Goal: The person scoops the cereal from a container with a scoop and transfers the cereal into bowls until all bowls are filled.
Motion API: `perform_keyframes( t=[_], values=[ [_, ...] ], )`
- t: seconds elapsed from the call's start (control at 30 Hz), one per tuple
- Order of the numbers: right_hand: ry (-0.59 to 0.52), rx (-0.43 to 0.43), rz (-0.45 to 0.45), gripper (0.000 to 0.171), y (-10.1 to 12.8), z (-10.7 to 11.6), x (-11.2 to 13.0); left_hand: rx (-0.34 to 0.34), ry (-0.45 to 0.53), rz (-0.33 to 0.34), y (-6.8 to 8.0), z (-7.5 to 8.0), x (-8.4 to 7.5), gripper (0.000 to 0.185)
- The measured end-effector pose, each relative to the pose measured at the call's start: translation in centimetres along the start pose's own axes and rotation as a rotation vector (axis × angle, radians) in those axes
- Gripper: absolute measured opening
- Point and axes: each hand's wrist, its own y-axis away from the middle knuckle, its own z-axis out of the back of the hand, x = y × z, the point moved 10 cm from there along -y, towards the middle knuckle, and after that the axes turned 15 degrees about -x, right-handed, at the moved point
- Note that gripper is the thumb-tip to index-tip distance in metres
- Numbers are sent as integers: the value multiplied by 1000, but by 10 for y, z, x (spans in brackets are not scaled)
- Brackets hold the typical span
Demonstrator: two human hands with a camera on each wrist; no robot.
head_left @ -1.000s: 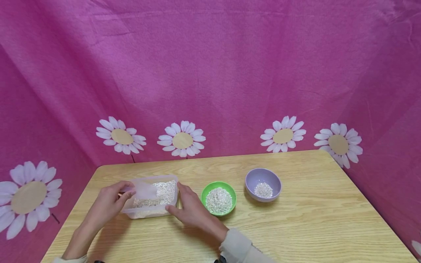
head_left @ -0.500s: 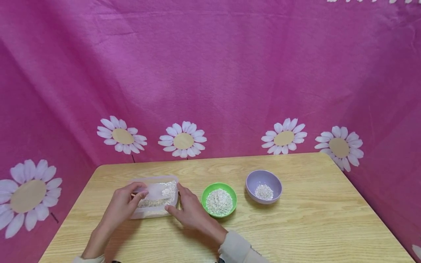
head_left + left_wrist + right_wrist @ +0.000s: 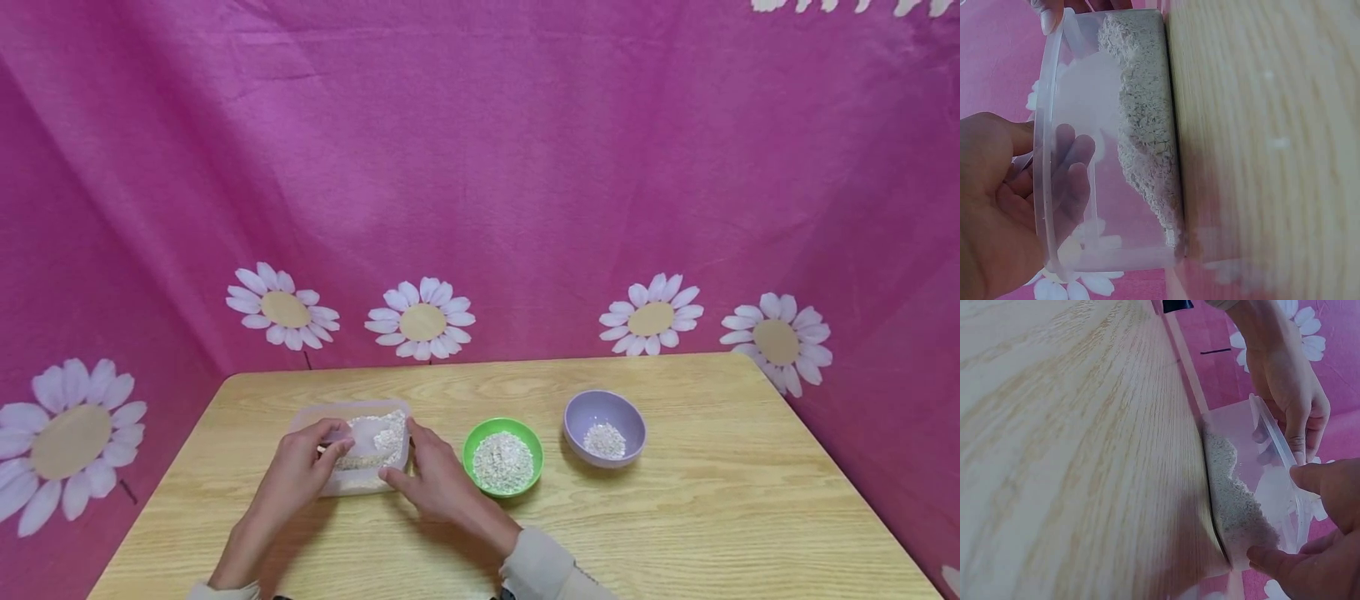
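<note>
**Clear plastic container held between both hands near the table's left edge**

The clear plastic container [image 3: 358, 454], partly filled with oat flakes [image 3: 378, 433], sits on the wooden table [image 3: 675, 517] toward its left edge; I see my left hand [image 3: 300, 471] dipped inside it, fingers curled round a clear scoop [image 3: 360, 433]; my right hand [image 3: 435, 483] clasps the container's right wall, thumb on the near corner; a green bowl [image 3: 502, 454] of flakes stands just beside that hand; a lilac bowl [image 3: 604, 427] sits further right, mid-table.
</note>
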Motion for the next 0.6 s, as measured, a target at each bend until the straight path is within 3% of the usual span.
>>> perform_keyframes(
  t=[0.23,0.6],
  values=[
    [8,8,-8,83,2,2,1,-7,15,9,1,5,2,13],
    [-2,-4,-46,90,7,27,9,-149,133,53,4,33,12,10]
  ],
)
